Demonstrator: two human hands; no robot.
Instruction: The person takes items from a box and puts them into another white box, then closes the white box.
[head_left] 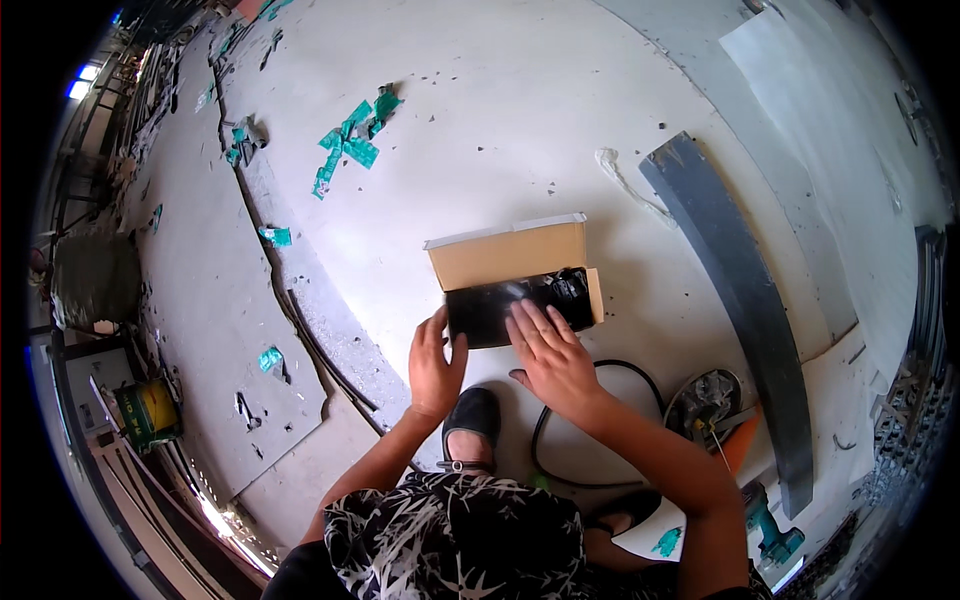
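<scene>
An open cardboard box (pixel 508 258) rests on the pale floor in front of me, its lid flap raised on the far side. Inside it lies something black and glossy (pixel 485 308), with crumpled black plastic (pixel 568 287) at the right end. My left hand (pixel 437 368) is at the box's left near corner, fingers apart and the thumb beside its near side. Over the black contents my right hand (pixel 552 352) is laid with its fingers stretched out. Neither hand grips anything. What lies under the black covering is hidden.
A long dark grey beam (pixel 735 270) lies to the right. Near it are a black hose (pixel 537 440), a round container (pixel 712 385) and a teal power drill (pixel 777 530). Torn green tape (pixel 350 140) litters the far floor. A green-yellow bucket (pixel 147 412) stands left.
</scene>
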